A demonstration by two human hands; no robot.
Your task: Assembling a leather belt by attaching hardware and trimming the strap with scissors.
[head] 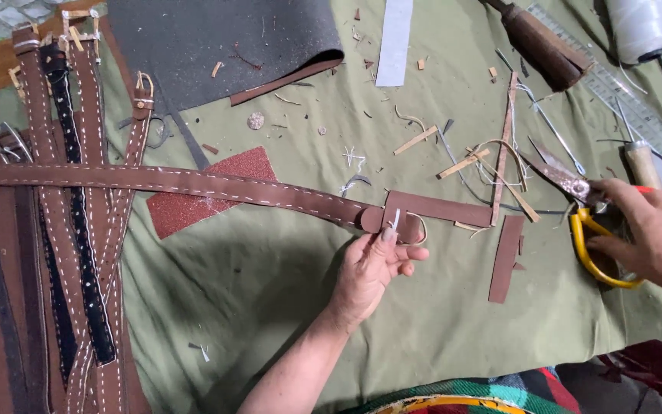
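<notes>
Pinching the stitched brown strap (193,184) at its folded end, left hand (369,268) grips limp, light leather; right hand (653,230) closes around yellow-handled scissors (588,222) near the desk's right edge

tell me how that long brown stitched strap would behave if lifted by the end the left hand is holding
The strap would probably droop and trail, being long, thin and flat on the cloth. It likely feels light for its length. The left hand pinches its rounded end, so it seems easy to grip, not slippery.
</notes>
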